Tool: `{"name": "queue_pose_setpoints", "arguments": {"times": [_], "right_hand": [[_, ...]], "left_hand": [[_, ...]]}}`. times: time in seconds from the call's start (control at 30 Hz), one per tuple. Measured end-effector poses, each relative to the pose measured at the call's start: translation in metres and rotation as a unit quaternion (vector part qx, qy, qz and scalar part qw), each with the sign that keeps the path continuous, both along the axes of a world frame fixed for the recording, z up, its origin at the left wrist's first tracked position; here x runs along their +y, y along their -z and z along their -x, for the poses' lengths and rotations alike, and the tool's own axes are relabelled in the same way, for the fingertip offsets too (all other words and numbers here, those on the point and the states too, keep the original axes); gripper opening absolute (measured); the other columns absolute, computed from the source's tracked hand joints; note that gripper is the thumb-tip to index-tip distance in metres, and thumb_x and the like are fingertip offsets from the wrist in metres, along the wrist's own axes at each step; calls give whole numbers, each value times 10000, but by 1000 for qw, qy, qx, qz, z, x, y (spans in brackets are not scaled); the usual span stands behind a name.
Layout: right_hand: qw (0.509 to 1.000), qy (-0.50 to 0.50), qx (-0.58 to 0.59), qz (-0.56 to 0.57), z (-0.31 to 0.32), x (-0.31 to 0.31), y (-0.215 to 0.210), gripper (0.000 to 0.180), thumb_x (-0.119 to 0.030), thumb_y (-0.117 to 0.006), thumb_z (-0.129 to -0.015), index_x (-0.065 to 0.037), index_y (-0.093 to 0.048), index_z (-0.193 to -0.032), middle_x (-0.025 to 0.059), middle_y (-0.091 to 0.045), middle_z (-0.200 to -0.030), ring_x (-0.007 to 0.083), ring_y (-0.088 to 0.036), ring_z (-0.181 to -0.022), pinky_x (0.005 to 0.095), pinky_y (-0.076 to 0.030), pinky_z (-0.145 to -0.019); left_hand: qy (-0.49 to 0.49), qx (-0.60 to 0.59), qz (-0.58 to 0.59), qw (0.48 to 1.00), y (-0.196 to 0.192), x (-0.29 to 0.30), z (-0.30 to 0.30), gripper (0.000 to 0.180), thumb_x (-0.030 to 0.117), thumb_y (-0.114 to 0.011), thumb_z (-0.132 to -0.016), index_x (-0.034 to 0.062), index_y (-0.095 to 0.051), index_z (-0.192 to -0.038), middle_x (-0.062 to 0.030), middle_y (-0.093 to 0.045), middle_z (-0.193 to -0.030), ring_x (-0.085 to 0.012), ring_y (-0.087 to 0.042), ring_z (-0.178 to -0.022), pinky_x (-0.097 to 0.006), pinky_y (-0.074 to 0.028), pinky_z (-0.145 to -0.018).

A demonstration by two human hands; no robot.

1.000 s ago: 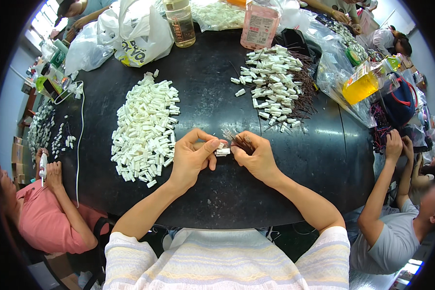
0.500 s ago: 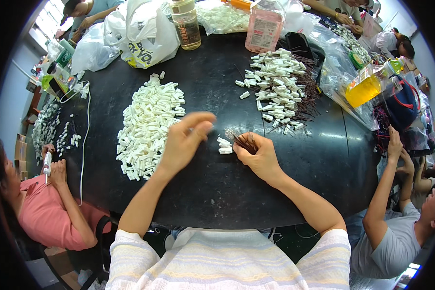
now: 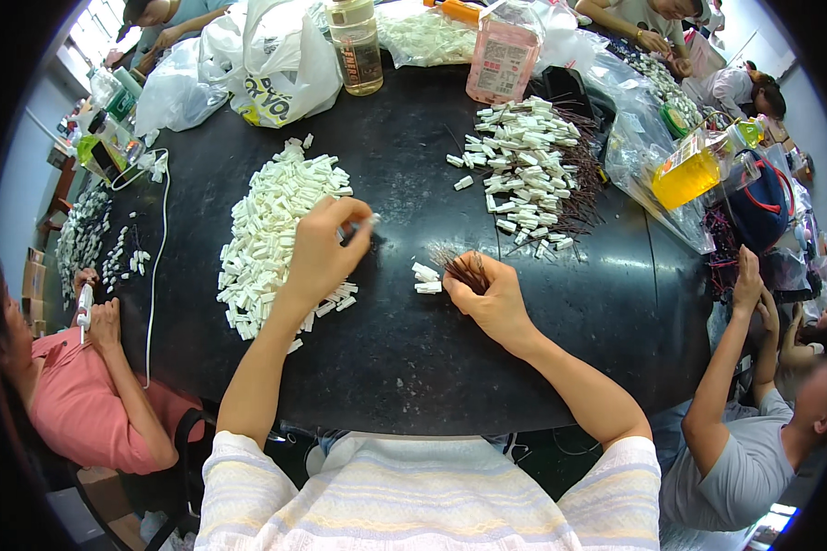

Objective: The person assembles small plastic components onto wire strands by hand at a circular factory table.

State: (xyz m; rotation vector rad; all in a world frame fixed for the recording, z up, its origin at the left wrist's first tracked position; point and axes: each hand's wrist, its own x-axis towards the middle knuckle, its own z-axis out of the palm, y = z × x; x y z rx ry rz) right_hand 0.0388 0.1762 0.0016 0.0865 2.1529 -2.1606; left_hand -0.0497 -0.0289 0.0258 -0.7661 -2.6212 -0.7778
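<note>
My left hand (image 3: pixel 326 248) is pinched at the right edge of a large pile of small white plastic connectors (image 3: pixel 276 211). A single white connector piece (image 3: pixel 374 219) shows at its fingertips. My right hand (image 3: pixel 492 303) is closed around a bundle of thin dark brown wires (image 3: pixel 465 270), whose ends fan out toward the upper left. Just left of that hand, a few loose white connectors (image 3: pixel 426 279) lie on the black table (image 3: pixel 413 367). Farther right sits a second heap of white connectors (image 3: pixel 528 161), with brown wires (image 3: pixel 586 184) trailing from it.
Along the far side stand a white plastic bag (image 3: pixel 280 69), a clear drink bottle (image 3: pixel 356 50) and a pink container (image 3: pixel 503 60). A yellow bottle (image 3: pixel 687 174) lies on clear plastic at right. A white cable (image 3: pixel 161 266) runs down the left. Other people work around the table.
My left hand has moved left, back over the edge of the large pile, and a white connector shows at its fingertips. My right hand holds the wire bundle in nearly the same place.
</note>
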Motion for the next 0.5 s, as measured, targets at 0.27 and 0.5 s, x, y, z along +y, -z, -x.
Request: {"name": "queue_pose_setpoints", "arguments": {"times": [0.27,0.5], "right_hand": [[999,1,24,-24,-1,-1,0,86,-44,-586,-774,29,-541,-779,-19,-526,-658,29,-448,-624,205,-377,-543],[998,-9,35,-49,-1,0,1,51,-30,-568,-781,15,-546,-789,-24,-511,-652,17,-430,-603,188,-356,-524]], "left_hand": [[137,-373,-205,894,-9,17,-30,145,37,-639,-768,1,-646,-908,-44,-620,-729,-45,-520,-612,-190,-419,-556],[160,-297,-205,919,5,21,-35,109,23,-632,-768,-23,-643,-866,-39,-607,-698,-60,-519,-589,-200,-417,-539]]}}
